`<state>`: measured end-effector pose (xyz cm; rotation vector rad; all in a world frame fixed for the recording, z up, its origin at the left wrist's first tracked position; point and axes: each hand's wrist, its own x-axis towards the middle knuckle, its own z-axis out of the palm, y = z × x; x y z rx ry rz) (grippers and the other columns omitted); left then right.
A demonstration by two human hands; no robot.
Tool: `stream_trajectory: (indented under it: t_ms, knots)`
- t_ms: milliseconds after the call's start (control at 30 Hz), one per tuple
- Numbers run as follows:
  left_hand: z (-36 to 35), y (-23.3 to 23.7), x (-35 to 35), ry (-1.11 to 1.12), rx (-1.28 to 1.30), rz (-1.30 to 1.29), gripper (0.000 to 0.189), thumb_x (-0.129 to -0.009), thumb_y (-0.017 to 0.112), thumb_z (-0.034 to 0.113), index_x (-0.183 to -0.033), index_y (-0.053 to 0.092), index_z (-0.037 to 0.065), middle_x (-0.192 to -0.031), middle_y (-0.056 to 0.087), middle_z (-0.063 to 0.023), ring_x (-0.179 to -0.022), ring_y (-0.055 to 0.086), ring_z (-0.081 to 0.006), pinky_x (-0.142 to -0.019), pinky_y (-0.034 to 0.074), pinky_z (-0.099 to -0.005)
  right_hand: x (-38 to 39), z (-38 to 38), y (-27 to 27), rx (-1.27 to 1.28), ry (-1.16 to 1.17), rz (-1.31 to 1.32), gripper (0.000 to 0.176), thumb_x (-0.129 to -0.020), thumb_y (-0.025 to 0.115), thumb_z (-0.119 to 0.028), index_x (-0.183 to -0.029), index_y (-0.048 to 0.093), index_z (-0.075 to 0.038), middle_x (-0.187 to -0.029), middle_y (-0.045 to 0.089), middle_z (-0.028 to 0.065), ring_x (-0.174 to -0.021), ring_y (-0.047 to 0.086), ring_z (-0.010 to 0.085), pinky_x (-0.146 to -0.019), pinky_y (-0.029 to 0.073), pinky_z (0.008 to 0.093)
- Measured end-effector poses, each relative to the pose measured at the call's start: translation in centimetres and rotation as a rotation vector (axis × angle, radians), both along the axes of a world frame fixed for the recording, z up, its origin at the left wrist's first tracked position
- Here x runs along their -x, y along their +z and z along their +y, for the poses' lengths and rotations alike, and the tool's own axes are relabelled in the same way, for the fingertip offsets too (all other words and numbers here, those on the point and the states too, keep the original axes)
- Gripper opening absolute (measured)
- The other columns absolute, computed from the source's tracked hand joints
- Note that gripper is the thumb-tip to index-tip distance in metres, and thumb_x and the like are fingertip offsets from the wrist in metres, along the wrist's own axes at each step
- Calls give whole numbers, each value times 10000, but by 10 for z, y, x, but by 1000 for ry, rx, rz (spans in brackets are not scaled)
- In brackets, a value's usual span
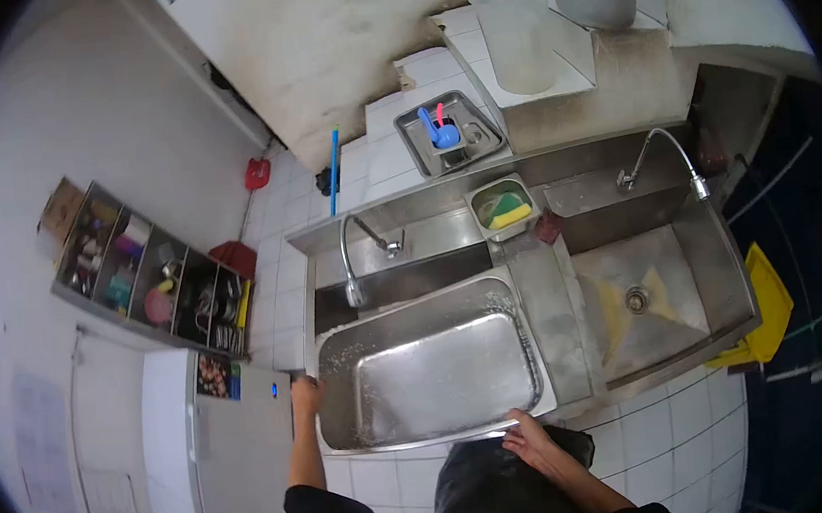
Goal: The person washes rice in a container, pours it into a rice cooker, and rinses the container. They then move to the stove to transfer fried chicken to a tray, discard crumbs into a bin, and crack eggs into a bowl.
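Observation:
A large, deep rectangular steel pan sits tilted over the left basin of a steel double sink, with wet spots and drops along its inner walls. My left hand is closed at the pan's left edge; its fingertips are partly hidden. At the front right corner my right hand pinches the rim, thumb on top. Above the pan's back left hangs the arched left faucet; whether water runs is not visible.
On the sink's middle, a small steel container holds sponges. The right basin has a drain and its own faucet. Behind lies a tray with blue and pink utensils. A white refrigerator stands close on the left, beside a shelf rack.

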<state>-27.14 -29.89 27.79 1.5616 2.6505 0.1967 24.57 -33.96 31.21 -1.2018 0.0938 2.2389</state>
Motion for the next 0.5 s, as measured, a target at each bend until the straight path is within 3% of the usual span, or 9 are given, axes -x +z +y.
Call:
stream_trajectory:
  t_ms: [100,167,200,233,267,333,400,467,500]
  knots:
    - [49,-19,20,8,21,22,262,-755,609,275,-760,693,27,-782,666,-208,-765,654,-378,-718,525,-454,43,24,-13,26,11,-10,185,-783,586,-189,-699,434,-124,-572,356,-11,-403,291,96,-451,292,255]
    - [83,-36,28,-20,194,47,189,-749,589,206,-798,692,56,-836,667,-190,-765,651,-377,-721,522,-469,69,38,-16,68,-41,-34,155,-789,578,-179,-746,443,-113,-583,358,-6,-420,304,101,-441,302,261]
    - [103,-37,26,-32,188,63,173,-755,569,182,-813,683,65,-891,654,-180,-792,646,-361,-718,519,-468,89,48,-8,170,-75,-224,136,-796,566,-168,-775,445,-108,-579,350,-5,-421,302,103,-435,307,265]
    - [127,-39,23,-243,61,30,173,-761,567,178,-834,676,67,-917,645,-178,-826,636,-358,-723,517,-452,110,59,-6,275,-112,-404,120,-803,554,-157,-804,446,-103,-575,341,-4,-423,299,105,-429,311,268]
    - [147,-40,14,-449,-63,-7,174,-766,564,175,-855,670,69,-943,637,-175,-859,627,-355,-729,515,-437,113,58,-28,207,-102,-266,173,-801,564,-149,-906,443,-84,-659,380,29,-460,335,116,-424,333,282]
    - [193,-10,-32,-493,182,-190,284,-801,554,130,-1065,590,31,-1096,602,-188,-1005,589,-338,-828,495,-418,126,62,-51,177,-77,-276,175,-817,548,-173,-912,441,-72,-636,368,25,-425,310,121,-425,328,295]
    - [231,-48,-51,-547,-17,-924,295,-816,552,60,-1109,553,28,-1101,595,-167,-923,610,-333,-774,511,-397,137,74,-76,139,-40,-354,189,-837,542,-205,-915,452,-58,-640,365,23,-404,288,127,-428,314,309]
    - [282,-35,-93,-726,-198,-667,272,-840,549,52,-1112,555,30,-1105,589,-156,-867,625,-320,-733,519,-372,150,88,-83,209,-46,-476,201,-820,557,-203,-922,454,-64,-676,375,26,-416,293,117,-427,308,289]
    - [300,-35,-107,-674,-229,-779,296,-852,551,66,-1146,539,31,-1134,575,-171,-857,628,-314,-716,524,-362,153,95,-84,254,-46,-586,217,-802,571,-201,-929,455,-69,-711,385,28,-429,299,107,-425,302,270]
